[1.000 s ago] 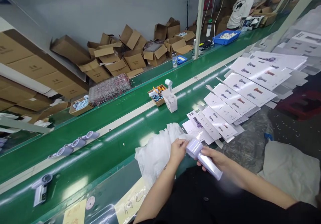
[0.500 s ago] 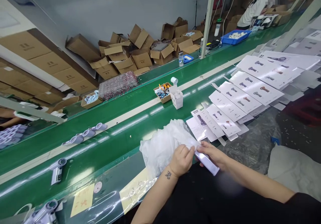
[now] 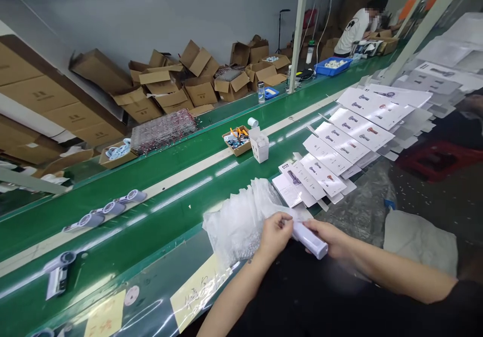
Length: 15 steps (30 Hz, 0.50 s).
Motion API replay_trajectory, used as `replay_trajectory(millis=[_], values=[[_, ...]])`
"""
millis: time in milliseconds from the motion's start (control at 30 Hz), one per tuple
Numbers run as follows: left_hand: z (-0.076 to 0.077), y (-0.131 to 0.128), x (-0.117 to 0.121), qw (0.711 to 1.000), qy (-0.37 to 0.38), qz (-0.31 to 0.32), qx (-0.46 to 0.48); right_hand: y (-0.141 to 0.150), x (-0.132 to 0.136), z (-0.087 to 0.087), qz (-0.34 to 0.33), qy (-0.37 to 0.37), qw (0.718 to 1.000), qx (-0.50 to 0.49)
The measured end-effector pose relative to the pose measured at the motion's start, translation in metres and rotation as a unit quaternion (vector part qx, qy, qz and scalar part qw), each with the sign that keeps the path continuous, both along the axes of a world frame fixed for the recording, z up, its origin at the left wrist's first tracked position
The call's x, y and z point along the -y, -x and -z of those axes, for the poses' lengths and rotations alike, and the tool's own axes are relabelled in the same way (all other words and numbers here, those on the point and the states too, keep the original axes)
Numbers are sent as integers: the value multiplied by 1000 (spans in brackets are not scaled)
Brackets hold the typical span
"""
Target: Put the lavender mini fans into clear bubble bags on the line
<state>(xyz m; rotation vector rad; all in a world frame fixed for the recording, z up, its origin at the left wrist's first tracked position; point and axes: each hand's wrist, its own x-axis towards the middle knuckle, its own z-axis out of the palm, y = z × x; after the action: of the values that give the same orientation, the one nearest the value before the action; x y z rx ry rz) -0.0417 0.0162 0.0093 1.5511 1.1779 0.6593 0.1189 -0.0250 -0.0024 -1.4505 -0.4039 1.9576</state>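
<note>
My right hand point(image 3: 332, 237) is closed round the handle of a pale lilac hand-held fan point(image 3: 311, 239), held low at the near edge of the green conveyor belt point(image 3: 158, 216). The fan's head is pushed into a clear plastic bag point(image 3: 298, 215). My left hand point(image 3: 276, 232) pinches the mouth of that bag. Both hands meet just right of a heap of clear bags point(image 3: 237, 219) lying on the belt.
Flat printed carton blanks point(image 3: 339, 141) fan out along the belt to the right. A small white box point(image 3: 259, 147) and a parts box point(image 3: 236, 140) stand mid-belt. Several lilac fans point(image 3: 109, 208) lie at left. Cardboard boxes point(image 3: 177, 85) pile behind. A person point(image 3: 356, 25) works far off.
The fan's head, bare one second ago, has gone into the bag. My left hand has shifted from the fan's head to the bag's mouth.
</note>
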Motion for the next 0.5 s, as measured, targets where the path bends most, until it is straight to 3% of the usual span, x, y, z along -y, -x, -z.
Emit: replay_trajectory(millis=[100, 167, 267, 400, 433, 500], values=[[-9, -2, 0, 980, 189, -33, 58, -17, 14, -15, -66, -17, 996, 58], [-10, 4, 4, 971, 221, -16, 88, -24, 19, -32, -76, -78, 991, 80], [-8, 21, 10, 979, 156, -7, 132, -22, 23, -49, -67, -152, 985, 44], [4, 30, 13, 993, 1, 79, 89, -8, 17, -47, -31, -191, 979, -58], [9, 29, 14, 992, -19, 104, 64, -7, 12, -45, -40, -191, 978, -71], [19, 25, 14, 993, -26, 116, 29, -12, -6, -39, -120, -192, 972, -60]])
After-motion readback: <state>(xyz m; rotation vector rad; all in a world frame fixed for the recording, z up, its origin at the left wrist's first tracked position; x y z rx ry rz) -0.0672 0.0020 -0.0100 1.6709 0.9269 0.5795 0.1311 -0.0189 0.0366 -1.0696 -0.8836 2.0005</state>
